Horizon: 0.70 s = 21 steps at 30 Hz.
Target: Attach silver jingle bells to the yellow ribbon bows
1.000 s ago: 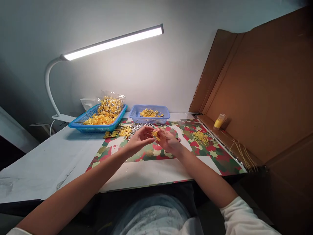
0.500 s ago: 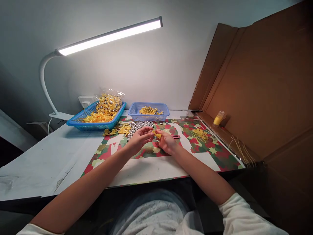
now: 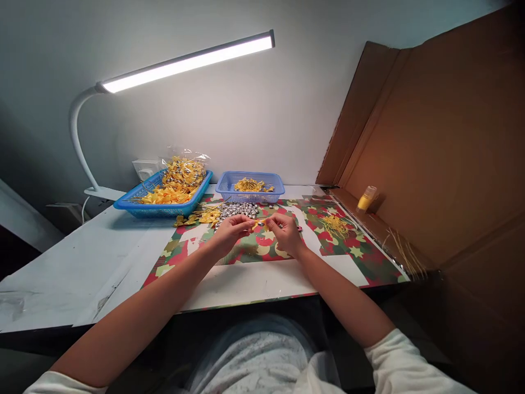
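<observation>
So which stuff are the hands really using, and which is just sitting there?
In use: left hand and right hand, pinching one small yellow bow between them.

Just lying about: silver bells, two blue baskets, yellow bottle, lamp.

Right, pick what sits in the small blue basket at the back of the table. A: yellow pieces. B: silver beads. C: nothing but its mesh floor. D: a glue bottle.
A: the small basket holds a heap of yellow pieces; the silver beads lie loose on the mat in front of it, and the bottle stands off to the right by the cardboard.
</observation>
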Tool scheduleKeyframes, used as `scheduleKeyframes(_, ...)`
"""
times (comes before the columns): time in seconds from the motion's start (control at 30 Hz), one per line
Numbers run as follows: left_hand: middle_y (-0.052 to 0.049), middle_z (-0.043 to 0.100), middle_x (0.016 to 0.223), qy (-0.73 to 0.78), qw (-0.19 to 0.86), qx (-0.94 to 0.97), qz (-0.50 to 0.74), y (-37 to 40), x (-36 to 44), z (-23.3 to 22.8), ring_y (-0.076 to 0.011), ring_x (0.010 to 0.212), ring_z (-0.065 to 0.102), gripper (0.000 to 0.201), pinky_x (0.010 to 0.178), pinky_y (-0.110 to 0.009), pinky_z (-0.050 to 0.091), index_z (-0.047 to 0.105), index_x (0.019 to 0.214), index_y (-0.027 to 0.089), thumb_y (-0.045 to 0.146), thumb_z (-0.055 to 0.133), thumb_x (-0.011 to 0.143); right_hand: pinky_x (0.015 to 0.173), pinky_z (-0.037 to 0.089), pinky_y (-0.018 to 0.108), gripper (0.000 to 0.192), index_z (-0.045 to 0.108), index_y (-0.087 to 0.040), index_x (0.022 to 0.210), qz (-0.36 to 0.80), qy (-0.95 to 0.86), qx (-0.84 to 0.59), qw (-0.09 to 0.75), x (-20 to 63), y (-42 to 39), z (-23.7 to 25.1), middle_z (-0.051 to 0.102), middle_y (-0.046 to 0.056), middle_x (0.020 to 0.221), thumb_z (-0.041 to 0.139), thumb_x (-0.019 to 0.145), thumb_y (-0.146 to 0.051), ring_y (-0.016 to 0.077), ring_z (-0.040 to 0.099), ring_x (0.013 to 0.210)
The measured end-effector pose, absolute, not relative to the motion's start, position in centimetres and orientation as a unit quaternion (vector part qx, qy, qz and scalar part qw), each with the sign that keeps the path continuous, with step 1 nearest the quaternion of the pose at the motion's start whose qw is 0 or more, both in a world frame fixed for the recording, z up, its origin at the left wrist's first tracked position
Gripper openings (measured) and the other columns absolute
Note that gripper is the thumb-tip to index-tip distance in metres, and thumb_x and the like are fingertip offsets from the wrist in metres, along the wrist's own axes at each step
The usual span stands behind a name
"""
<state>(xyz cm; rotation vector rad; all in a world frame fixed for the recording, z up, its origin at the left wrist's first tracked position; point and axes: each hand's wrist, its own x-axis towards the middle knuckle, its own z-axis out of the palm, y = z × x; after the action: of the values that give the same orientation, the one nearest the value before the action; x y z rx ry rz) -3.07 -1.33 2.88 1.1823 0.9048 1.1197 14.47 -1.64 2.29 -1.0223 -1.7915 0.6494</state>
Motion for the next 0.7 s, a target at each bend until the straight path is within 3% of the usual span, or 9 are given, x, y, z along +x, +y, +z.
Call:
scheduleKeyframes(0.17,0.002,0.056,0.058,0.377,0.551,0.529,0.524,-1.45,-2.94,2.64,-0.0075,0.054,0.048,0.030,0.055,-0.021,0.039,0.060,0.066,0.015,0.038,0.078,0.059,0.063,0.039,0.027,0.034,0.052,-0.020,0.066,0.231,-0.726,-0.402,0.507,14.10,-2.03,2.26,0.053,0.001,0.065,0.041,0.088,-0.043,0.0145,0.049,0.064)
scheduleKeyframes(0.37,0.001,0.058,0.071,0.355,0.580,0.520,0.517,-1.62,-3.28,3.12,-0.0100,0.062,0.054,0.032,0.058,-0.022,0.045,0.062,0.077,0.017,0.045,0.072,0.066,0.068,0.041,0.029,0.036,0.052,-0.021,0.068,0.236,-0.747,-0.380,0.492,13.95,-2.25,2.25,0.057,0.002,0.069,0.038,0.090,-0.046,0.0159,0.053,0.069)
scheduleKeyframes(0.7,-0.002,0.065,0.064,0.391,0.457,0.620,0.505,-1.59,-3.71,3.29,-0.0110,0.055,0.055,0.031,0.050,-0.021,0.041,0.067,0.074,0.015,0.041,0.078,0.061,0.062,0.038,0.029,0.042,0.052,-0.020,0.067,0.216,-0.760,-0.318,0.524,14.22,-1.63,1.74,0.053,0.001,0.065,0.034,0.094,-0.047,0.0143,0.049,0.063)
